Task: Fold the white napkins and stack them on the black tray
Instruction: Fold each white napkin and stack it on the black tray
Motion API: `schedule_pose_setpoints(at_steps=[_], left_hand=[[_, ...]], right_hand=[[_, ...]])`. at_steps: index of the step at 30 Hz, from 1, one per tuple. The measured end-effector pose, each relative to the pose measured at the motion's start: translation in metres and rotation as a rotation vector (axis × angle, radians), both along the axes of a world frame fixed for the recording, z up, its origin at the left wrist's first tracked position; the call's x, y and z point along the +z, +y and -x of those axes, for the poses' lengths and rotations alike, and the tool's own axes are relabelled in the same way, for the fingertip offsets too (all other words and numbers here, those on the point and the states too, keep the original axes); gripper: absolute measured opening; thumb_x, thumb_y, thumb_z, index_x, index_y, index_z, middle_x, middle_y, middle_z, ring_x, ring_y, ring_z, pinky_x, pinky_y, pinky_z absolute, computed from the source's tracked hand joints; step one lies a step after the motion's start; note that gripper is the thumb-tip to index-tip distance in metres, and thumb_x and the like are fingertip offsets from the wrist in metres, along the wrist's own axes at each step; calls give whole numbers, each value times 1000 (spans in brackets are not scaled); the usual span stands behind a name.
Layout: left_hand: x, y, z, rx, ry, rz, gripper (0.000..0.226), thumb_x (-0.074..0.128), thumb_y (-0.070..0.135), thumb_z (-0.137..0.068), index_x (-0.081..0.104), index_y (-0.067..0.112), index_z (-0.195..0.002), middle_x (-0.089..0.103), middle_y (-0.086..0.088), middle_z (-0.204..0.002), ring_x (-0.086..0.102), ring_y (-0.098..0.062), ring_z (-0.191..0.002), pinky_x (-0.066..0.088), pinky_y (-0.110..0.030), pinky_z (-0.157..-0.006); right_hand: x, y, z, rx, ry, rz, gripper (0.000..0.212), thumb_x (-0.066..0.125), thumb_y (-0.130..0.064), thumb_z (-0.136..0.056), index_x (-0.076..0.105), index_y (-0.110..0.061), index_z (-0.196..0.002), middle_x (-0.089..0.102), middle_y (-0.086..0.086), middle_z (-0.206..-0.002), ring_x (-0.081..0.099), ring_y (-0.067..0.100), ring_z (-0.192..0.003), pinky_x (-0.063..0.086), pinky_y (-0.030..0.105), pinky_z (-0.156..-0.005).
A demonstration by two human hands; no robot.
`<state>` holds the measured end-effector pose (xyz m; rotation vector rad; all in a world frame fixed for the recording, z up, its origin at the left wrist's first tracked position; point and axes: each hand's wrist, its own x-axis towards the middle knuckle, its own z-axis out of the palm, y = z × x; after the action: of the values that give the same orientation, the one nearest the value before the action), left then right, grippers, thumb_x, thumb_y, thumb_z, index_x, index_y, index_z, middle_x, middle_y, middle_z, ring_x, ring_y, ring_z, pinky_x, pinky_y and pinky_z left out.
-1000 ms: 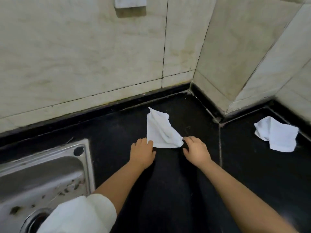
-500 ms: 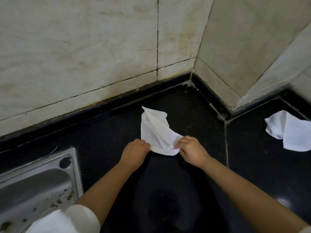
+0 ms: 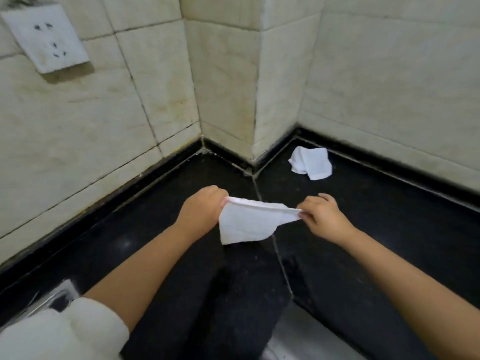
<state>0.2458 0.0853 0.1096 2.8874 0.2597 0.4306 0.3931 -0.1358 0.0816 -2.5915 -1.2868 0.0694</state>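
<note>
Both forearms are bare; the left hand (image 3: pixel 201 213) and right hand (image 3: pixel 320 216) wear nothing. At seven o'clock, a thick white sleeve (image 3: pixel 65 333) sits bunched above the left elbow.

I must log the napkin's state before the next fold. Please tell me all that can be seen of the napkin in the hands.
The held napkin is white, soft, thin cloth or paper. The left hand and right hand pinch its upper edge, stretched between them above the black counter. The rest hangs below, with an uneven lower edge.
</note>
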Motion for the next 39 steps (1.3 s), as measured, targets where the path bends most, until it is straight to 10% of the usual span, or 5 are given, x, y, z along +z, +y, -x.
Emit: schedule_pose_setpoints(at_steps=[4, 17, 30, 35, 39], left_hand=[[14, -73, -53, -47, 78, 101, 30, 35, 24, -100, 59, 8, -108, 58, -9, -107, 57, -25, -99, 44, -35, -83], [23, -313, -190, -306, -105, 380, 28, 40, 8, -97, 58, -1, -115, 56, -19, -114, 54, -33, -105, 37, -29, -80], [-94, -337, -157, -665, 1260, 118, 16, 50, 3, -84, 65, 9, -84, 52, 5, -71, 49, -8, -66, 39, -16, -60], [-93, -353, -172, -678, 1273, 98, 33, 43, 2, -89, 44, 13, -58, 43, 2, -64, 45, -9, -59, 35, -18, -55], [-93, -364, -194, -569, 874, 183, 22, 45, 7, -92, 63, 6, -105, 61, -6, -104, 52, -14, -88, 41, -22, -74]], right_hand=[[28, -107, -18, -193, -137, -118, 20, 52, -11, -78, 71, -6, -82, 69, 11, -76, 67, 28, -76, 48, 53, -91], [56, -352, -50, -691, -532, -249, 27, 47, -13, -75, 72, -3, -75, 70, 14, -69, 66, 32, -62, 51, 46, -67], [-63, -401, 29, -533, 1095, 360, 21, 51, -7, -88, 62, -18, -75, 55, -10, -65, 50, 0, -61, 38, 15, -57], [-67, -407, 22, -601, 1113, 408, 20, 42, -10, -93, 62, -10, -95, 58, -5, -71, 50, 1, -65, 38, 15, -61], [-74, -418, 18, -855, 740, 166, 24, 44, -4, -91, 66, 7, -94, 64, 18, -93, 56, 18, -82, 39, 21, -66]])
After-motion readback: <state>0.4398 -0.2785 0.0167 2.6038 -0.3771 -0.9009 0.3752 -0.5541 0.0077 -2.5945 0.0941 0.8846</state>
